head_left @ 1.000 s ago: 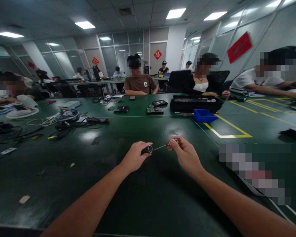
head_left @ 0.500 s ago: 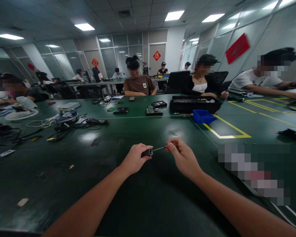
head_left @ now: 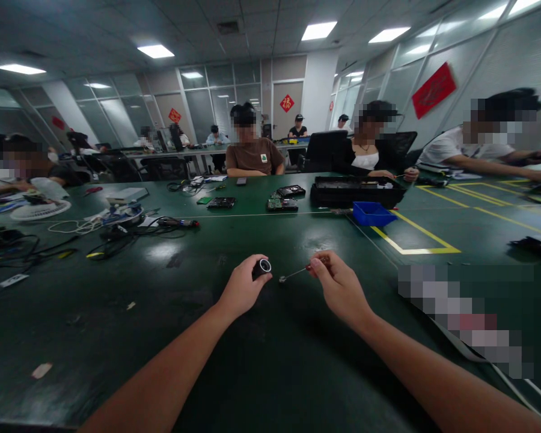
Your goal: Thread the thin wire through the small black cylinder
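Left fingers (head_left: 256, 259): clamped on dark cylinder (head_left: 257, 270), thumb below, other fingers over the top; left hand (head_left: 243, 285) palm side partly hidden.
Cylinder: held above the counter, bright-rimmed open end facing the camera and a bit right.
Right fingers (head_left: 316, 264): pinched together on the red handle of a thin-shafted tool (head_left: 296, 273); right hand (head_left: 345, 285) covers most of the handle.
Tool shaft: slants down-left toward the cylinder; small metallic piece (head_left: 282, 279) at its tip, near the cylinder mouth but apart from it. Whether that piece is separate from the tool, cannot tell.
Counter: dark green, shiny (head_left: 247, 373); paper scrap (head_left: 42, 370) lower left.
Beyond hands: blue bin (head_left: 374, 218) in front of long black tray (head_left: 356, 197); hard drive (head_left: 222, 202) left of two stacked-looking drive parts (head_left: 282, 205).
Left side: tangled cables (head_left: 112, 237), white round grille (head_left: 40, 210).
Right side: yellow tape lines (head_left: 428, 248); pixelated object, unreadable.
Across: person in brown shirt (head_left: 255, 157), forearms on the counter edge; others seated around.
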Available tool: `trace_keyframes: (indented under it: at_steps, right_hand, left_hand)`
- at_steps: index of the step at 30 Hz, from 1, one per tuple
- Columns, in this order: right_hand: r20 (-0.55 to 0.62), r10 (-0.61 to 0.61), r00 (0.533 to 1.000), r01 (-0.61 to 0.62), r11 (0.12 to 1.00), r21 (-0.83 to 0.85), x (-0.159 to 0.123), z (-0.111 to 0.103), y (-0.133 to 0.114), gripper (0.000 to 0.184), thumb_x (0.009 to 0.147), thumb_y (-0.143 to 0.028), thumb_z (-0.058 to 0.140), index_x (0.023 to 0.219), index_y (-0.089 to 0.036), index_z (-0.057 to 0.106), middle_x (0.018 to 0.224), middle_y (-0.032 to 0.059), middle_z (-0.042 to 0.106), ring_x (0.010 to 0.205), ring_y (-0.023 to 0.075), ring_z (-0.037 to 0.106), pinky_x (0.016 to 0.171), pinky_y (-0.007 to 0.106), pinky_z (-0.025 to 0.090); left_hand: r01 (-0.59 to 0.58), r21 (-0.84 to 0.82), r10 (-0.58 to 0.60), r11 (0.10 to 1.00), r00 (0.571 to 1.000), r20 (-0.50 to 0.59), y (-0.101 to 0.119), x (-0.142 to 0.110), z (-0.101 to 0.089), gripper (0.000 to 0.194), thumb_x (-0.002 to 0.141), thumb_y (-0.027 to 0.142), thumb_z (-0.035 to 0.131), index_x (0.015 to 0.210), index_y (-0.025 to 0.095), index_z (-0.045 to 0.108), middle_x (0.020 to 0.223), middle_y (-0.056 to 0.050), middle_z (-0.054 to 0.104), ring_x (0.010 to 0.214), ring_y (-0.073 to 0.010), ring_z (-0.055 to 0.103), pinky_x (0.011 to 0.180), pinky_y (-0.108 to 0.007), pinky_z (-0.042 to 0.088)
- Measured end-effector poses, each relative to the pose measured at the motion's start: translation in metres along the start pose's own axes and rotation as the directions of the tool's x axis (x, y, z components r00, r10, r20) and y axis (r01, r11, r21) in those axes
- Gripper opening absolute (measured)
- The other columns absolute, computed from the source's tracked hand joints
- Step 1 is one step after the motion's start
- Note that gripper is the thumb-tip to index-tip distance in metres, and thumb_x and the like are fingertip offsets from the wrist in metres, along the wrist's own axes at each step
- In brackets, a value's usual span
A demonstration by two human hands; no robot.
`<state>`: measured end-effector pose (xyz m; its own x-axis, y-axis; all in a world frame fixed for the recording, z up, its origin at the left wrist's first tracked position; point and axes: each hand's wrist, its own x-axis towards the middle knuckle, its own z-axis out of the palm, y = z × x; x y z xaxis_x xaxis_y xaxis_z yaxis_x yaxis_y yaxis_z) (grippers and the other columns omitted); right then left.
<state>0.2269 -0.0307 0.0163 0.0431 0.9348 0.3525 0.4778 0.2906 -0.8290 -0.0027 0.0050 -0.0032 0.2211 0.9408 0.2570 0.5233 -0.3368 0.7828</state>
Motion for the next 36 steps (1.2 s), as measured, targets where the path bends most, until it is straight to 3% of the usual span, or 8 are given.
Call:
trace_keyframes:
  at_steps: [5,9,11,18,22,26,31,36]
  right_hand:
    - [-0.008,0.006,1.0,-0.006,1.0,0.018,0.0,-0.001,-0.002,0.025,0.099,-0.043,0.046,0.098,-0.023,0.06,0.088,0.0047,0.069,0.084,0.022,0.067,0.076,0.036,0.05]
    - [-0.019,0.022,1.0,-0.021,0.999,0.046,-0.001,-0.003,-0.004,0.025,0.099,-0.044,0.047,0.099,-0.022,0.06,0.089,0.0055,0.069,0.085,0.0227,0.067,0.076,0.037,0.05]
    - [-0.047,0.019,0.999,-0.016,0.998,0.059,-0.001,-0.003,-0.004,0.025,0.099,-0.044,0.047,0.099,-0.022,0.06,0.089,0.0055,0.069,0.085,0.0228,0.067,0.077,0.037,0.051]
    - [-0.126,0.005,0.992,0.003,0.998,0.06,0.002,-0.006,-0.001,0.028,0.099,-0.048,0.047,0.099,-0.023,0.06,0.088,0.0058,0.069,0.084,0.0233,0.067,0.077,0.039,0.05]
    - [-0.122,0.014,0.992,-0.005,0.997,0.077,0.003,-0.007,0.0,0.027,0.099,-0.047,0.047,0.1,-0.023,0.059,0.09,0.0065,0.068,0.085,0.0238,0.067,0.078,0.04,0.051]
    - [-0.111,0.015,0.994,-0.004,0.995,0.101,0.003,-0.006,0.001,0.027,0.099,-0.047,0.047,0.1,-0.023,0.059,0.09,0.0061,0.068,0.085,0.0233,0.066,0.078,0.04,0.051]
    - [-0.11,0.001,0.994,0.014,0.99,0.139,0.004,-0.004,0.004,0.026,0.098,-0.046,0.049,0.099,-0.023,0.059,0.089,0.0056,0.068,0.085,0.0229,0.066,0.078,0.038,0.052]
    - [-0.098,0.002,0.995,0.012,0.991,0.132,0.003,-0.003,0.007,0.026,0.098,-0.046,0.049,0.1,-0.023,0.06,0.09,0.0054,0.068,0.085,0.0225,0.066,0.079,0.039,0.052]
  left_hand:
    - [0.094,-0.084,-0.097,0.992,0.995,-0.027,0.007,-0.001,-0.004,0.039,0.093,0.027,0.056,0.132,0.025,0.051,0.122,-0.006,0.062,0.11,-0.0212,0.06,0.098,-0.037,0.045]
    - [0.159,0.044,-0.16,0.986,0.987,0.028,0.019,-0.003,-0.005,0.033,0.09,0.043,0.06,0.116,0.023,0.056,0.101,-0.005,0.065,0.083,-0.0202,0.061,0.072,-0.032,0.048]
    - [0.142,0.12,-0.15,0.983,0.987,0.06,0.022,-0.001,-0.002,0.031,0.09,0.046,0.06,0.11,0.023,0.059,0.1,-0.005,0.065,0.083,-0.0207,0.061,0.068,-0.03,0.047]
    - [-0.031,0.366,-0.075,0.93,0.96,0.271,0.019,0.013,0.02,0.019,0.088,0.028,0.059,0.106,0.023,0.064,0.103,-0.006,0.066,0.091,-0.0242,0.063,0.072,-0.033,0.048]
    - [-0.085,0.446,-0.057,0.891,0.953,0.296,0.019,0.025,0.033,0.027,0.088,0.041,0.063,0.108,0.024,0.065,0.1,-0.008,0.067,0.091,-0.0278,0.063,0.076,-0.038,0.05]
    - [-0.102,0.455,-0.048,0.885,0.951,0.306,0.019,0.033,0.039,0.018,0.088,0.037,0.063,0.096,0.022,0.068,0.095,-0.008,0.067,0.088,-0.0263,0.063,0.078,-0.038,0.05]
    - [-0.07,0.382,-0.044,0.921,0.958,0.282,0.014,0.037,0.026,0.019,0.088,0.038,0.061,0.097,0.024,0.07,0.096,-0.007,0.07,0.088,-0.0259,0.064,0.078,-0.037,0.05]
    - [0.04,0.223,-0.09,0.974,0.972,0.219,0.003,0.044,-0.013,0.026,0.09,0.037,0.055,0.103,0.02,0.07,0.096,-0.007,0.071,0.074,-0.0187,0.065,0.07,-0.03,0.048]
